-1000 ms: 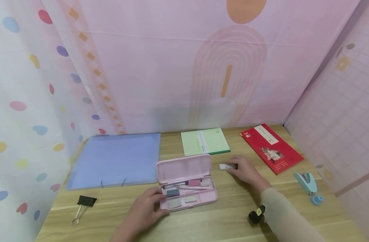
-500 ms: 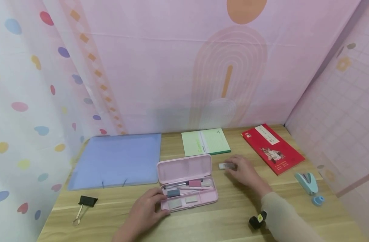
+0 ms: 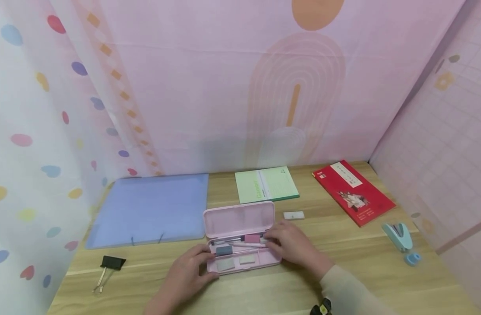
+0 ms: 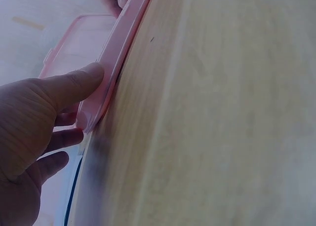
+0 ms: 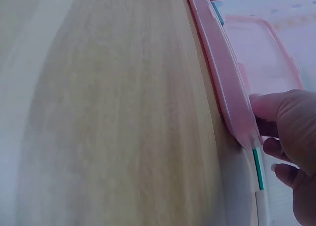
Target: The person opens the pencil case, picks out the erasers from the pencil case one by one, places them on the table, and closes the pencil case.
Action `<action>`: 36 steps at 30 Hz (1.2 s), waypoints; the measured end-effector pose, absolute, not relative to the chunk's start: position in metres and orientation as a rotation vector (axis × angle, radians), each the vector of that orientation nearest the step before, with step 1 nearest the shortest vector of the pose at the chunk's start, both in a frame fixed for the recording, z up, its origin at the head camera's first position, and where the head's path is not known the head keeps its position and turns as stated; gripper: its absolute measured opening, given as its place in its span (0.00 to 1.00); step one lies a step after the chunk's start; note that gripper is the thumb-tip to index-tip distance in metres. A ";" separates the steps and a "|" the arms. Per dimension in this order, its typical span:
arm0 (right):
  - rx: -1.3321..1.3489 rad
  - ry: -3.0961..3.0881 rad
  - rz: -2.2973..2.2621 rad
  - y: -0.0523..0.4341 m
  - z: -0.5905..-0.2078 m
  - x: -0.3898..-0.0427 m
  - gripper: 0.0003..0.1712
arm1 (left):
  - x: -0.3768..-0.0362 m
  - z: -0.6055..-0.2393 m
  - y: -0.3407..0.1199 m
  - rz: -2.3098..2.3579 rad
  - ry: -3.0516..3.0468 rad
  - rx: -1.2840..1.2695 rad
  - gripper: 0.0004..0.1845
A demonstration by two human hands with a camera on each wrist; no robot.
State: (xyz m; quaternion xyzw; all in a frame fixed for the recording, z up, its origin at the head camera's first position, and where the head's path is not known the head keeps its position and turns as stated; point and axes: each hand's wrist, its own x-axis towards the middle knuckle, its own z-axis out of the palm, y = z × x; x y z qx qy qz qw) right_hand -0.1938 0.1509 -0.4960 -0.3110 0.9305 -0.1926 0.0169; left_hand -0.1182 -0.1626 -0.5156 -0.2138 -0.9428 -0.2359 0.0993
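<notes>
A pink pencil case (image 3: 239,222) lies on the table with its lid raised. Inside are pens (image 3: 244,245), a pink-sleeved eraser (image 3: 252,239), a blue-sleeved eraser (image 3: 224,250) and two pale flat pieces. My left hand (image 3: 187,274) grips the left end, thumb along the front wall (image 4: 106,85). At the right end, my right hand (image 3: 294,245) has thumb and fingertips right at the rim, around the pink-sleeved eraser's white end; I cannot tell whether they pinch it. Behind that hand, a white eraser (image 3: 293,215) rests on the tabletop.
A blue folder (image 3: 147,210) lies back left, with a black binder clip (image 3: 113,262) in front. Behind the case is a green notebook (image 3: 265,183). A red booklet (image 3: 352,192), a mint stapler (image 3: 398,236) and a small blue item (image 3: 412,259) occupy the right.
My right hand has let go of the white eraser behind the case and moved left and toward me, to the case's right end. My left hand keeps its place.
</notes>
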 end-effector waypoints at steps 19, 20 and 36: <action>-0.551 2.910 -1.020 0.210 -0.489 -0.206 0.18 | -0.118 -0.518 -0.160 -0.715 -2.796 -0.610 0.23; -0.519 2.931 -1.020 0.221 -0.490 -0.210 0.18 | -0.118 -0.518 -0.161 -0.715 -2.794 -0.608 0.24; -0.414 2.976 -0.871 0.279 -0.509 -0.246 0.17 | -0.118 -0.517 -0.161 -0.713 -2.794 -0.609 0.23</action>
